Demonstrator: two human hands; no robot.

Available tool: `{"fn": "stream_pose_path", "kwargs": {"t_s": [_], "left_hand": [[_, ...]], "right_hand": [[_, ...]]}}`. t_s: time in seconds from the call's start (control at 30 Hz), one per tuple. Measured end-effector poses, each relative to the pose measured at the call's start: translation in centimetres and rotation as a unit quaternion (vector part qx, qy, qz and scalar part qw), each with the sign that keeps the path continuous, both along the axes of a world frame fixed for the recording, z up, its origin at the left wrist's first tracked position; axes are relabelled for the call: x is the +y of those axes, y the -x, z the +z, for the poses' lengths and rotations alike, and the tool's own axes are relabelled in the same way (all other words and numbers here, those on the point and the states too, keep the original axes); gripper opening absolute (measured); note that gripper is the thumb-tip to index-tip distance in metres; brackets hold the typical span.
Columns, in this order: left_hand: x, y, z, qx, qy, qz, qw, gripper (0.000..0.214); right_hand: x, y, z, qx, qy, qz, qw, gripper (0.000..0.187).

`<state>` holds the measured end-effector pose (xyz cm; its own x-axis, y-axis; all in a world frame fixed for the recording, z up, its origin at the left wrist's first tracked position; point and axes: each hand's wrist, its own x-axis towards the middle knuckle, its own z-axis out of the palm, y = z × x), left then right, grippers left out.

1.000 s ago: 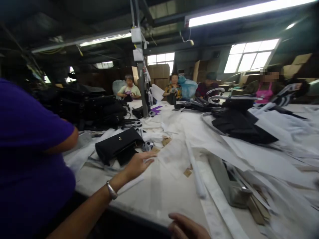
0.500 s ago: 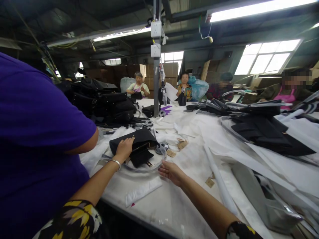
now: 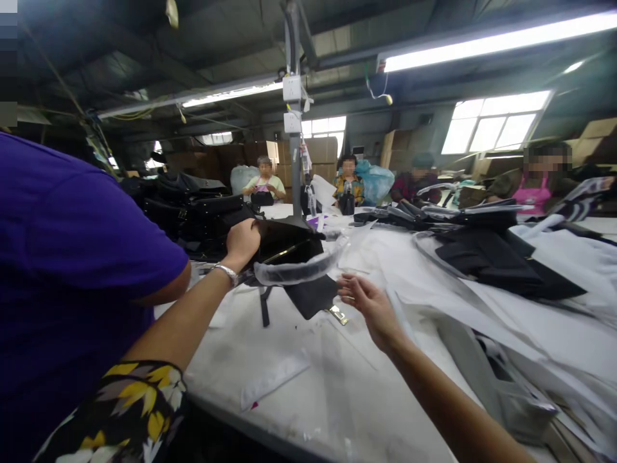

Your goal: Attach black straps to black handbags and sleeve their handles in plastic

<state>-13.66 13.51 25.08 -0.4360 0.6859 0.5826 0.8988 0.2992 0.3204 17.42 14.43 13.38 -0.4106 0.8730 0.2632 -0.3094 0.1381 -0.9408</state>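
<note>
A black handbag (image 3: 289,235) is held up off the table, its top gaping and a gold zip showing at the mouth. My left hand (image 3: 243,243) is closed on the bag's left upper edge. Across the front of the bag curves a handle wrapped in clear plastic (image 3: 303,270). Below it hangs a black flap (image 3: 312,297) with a gold clasp piece (image 3: 338,314) at its tip. My right hand (image 3: 361,297) is just right of the flap, fingers loosely apart, holding nothing.
A person in a purple shirt (image 3: 81,238) stands close on my left. Black bags (image 3: 193,209) are piled behind that arm. White sheets (image 3: 400,257) and more black bags (image 3: 501,257) cover the right side. A grey post (image 3: 295,167) rises from the table (image 3: 308,386); several co-workers sit beyond.
My left hand has lifted the handbag from the table and tipped its mouth towards me. The flap now hangs down. My right hand has moved up and to the right.
</note>
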Motion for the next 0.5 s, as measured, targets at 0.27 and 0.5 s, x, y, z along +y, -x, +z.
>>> {"fn": "stream_pose_path", "kwargs": {"t_s": [0.27,0.5], "left_hand": [[1.1,-8.1,-1.2,-0.059,0.049,-0.144,0.987,0.025],[1.2,-13.7,-4.4,-0.09,0.021,-0.243,0.966,0.033]], "right_hand": [[1.4,-6.1,1.1,-0.208,0.041,-0.013,0.977,0.057],[3.7,-7.0,-2.2,-0.213,0.169,0.032,0.962,0.036]]}}
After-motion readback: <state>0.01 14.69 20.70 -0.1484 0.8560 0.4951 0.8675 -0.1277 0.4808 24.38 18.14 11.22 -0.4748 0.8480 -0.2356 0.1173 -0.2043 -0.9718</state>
